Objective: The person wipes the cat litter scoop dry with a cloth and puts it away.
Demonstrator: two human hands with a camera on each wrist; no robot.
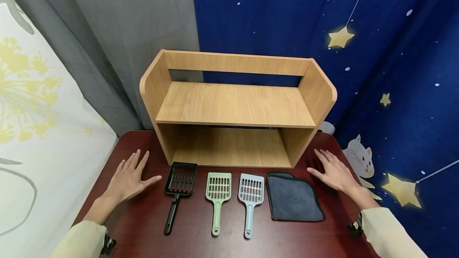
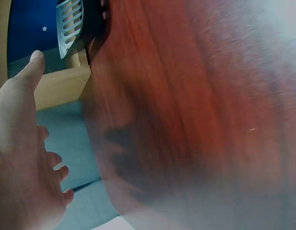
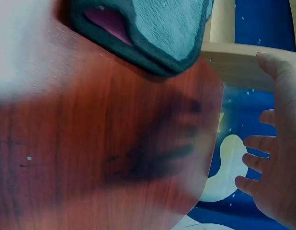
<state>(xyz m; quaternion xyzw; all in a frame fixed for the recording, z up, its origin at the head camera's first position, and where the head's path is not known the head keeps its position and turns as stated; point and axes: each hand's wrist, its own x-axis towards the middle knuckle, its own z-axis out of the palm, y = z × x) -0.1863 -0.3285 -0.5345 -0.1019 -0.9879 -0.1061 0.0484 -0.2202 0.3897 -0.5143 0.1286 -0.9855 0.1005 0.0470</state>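
My left hand [image 1: 130,176] lay flat with fingers spread on the dark red table [image 1: 201,242], just left of the black litter scoop [image 1: 178,188]. My right hand [image 1: 333,172] rested the same way, wide and holding nothing, just right of the folded grey cloth [image 1: 294,198]. Between them lay a green scoop [image 1: 217,194] and a pale blue scoop [image 1: 250,196], near the wooden shelf [image 1: 234,106].

Dark red-brown wooden table [image 1: 201,242], glossy, rounded at the far corners. At the far middle, standing directly on it, a light wooden two-tier shelf unit [image 1: 234,108], both tiers bare. Lined up along the near side of the unit, left to right: black slotted scoop [image 1: 178,189], green slotted scoop [image 1: 217,196], pale blue slotted scoop [image 1: 250,198], folded dark grey cloth [image 1: 293,197]. Scoop handles pointing toward the near edge; all four apart from one another.
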